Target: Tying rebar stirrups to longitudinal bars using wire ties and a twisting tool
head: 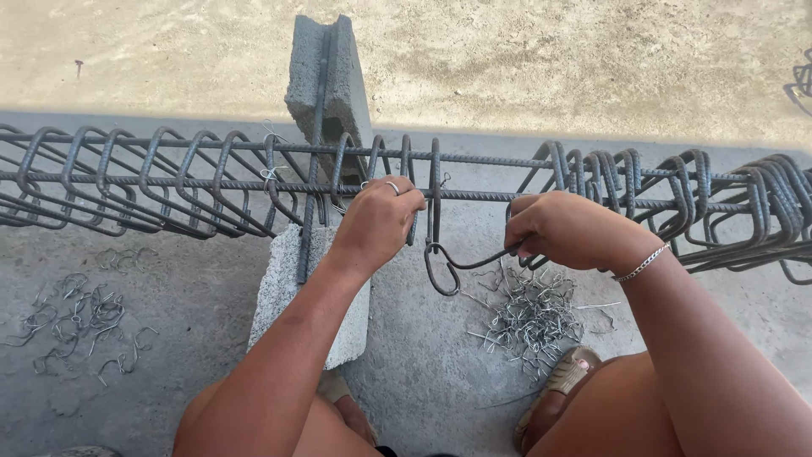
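A long rebar cage (169,182) of horizontal bars and several bent stirrups runs across the view, resting on a grey concrete block (326,80). My left hand (378,222), with a ring on one finger, grips a stirrup and the near horizontal bar at the cage's middle. My right hand (565,228), a bracelet at its wrist, is closed on the handle of a hooked metal tie tool (444,267). The tool's loop hangs just below the bar, beside an upright stirrup (434,190).
A heap of short cut tie wires (529,313) lies on the concrete floor under my right hand. Twisted wire scraps (80,317) lie at the left. A second block (292,292) stands below the cage. My sandalled foot (562,385) is at the bottom right.
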